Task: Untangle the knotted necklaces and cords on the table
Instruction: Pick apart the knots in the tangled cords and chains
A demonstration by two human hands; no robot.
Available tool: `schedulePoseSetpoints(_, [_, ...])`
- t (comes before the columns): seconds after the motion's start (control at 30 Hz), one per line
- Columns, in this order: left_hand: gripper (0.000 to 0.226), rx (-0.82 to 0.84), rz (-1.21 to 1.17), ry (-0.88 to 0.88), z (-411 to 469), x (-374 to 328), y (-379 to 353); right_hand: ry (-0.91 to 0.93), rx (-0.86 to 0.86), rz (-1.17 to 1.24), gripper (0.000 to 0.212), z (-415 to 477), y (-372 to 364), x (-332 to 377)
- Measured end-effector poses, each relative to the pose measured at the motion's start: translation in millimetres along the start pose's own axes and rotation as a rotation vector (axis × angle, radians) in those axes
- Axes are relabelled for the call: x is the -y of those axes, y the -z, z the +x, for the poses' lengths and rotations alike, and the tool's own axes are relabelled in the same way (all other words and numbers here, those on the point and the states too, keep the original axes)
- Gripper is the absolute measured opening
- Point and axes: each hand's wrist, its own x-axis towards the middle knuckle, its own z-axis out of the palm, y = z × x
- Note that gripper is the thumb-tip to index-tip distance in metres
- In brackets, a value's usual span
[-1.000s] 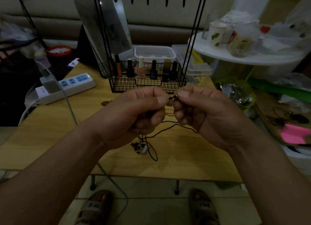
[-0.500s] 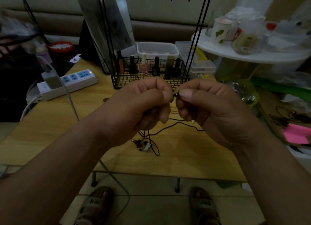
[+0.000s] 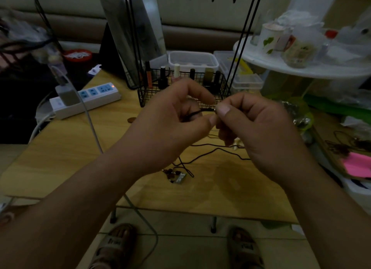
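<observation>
Black cord (image 3: 200, 112) is the piece being worked on. A short stretch of it is held up off the table between both hands, just in front of the wire basket (image 3: 145, 97). The rest drops below the hands and lies in loose loops on the wooden table (image 3: 60, 158), running to a small pendant with beads (image 3: 176, 175) near the front edge.

The left hand (image 3: 172, 128) has its fingers curled round the cord, which comes out between thumb and forefinger. Where exactly it grips is hidden from me. The right hand (image 3: 261, 136) pinches the cord's little metal tip (image 3: 215, 108) between thumb and forefinger, with the other fingers tucked under.

To my eye this cord is thin, limp and almost weightless, so it will not hold any shape it is given. It looks smooth enough to slip through dry fingers. A hard pull would likely only tighten a knot. The metal tip looks like the best place to hold, since it is firm and can be fed back through a loop. The other hand would do best gripping close beside the knot. The pendant is probably the only real weight, and it may drag or swing if lifted.

Another dark tangle (image 3: 341, 146) lies well apart on the right.
</observation>
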Motion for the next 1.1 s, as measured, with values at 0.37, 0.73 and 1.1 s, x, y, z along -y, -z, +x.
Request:
schedulePoseSetpoints(0.37, [0.008,-0.174,0.359,-0.286,-3.2,0.6,-2.2,0.006,0.047,0.204,0.018,0.5,3.7,-1.5])
schedulePoseSetpoints(0.73, [0.006,-0.214,0.341,-0.304,-2.8,0.5,-4.7,-0.031,0.08,0.303,0.019,0.6,3.6,-0.1])
schedulePoseSetpoints(1.1, [0.008,-0.234,0.184,-0.238,-2.5,2.0,-8.7,-0.066,0.126,0.42,0.021,4.6,-1.5,-1.6])
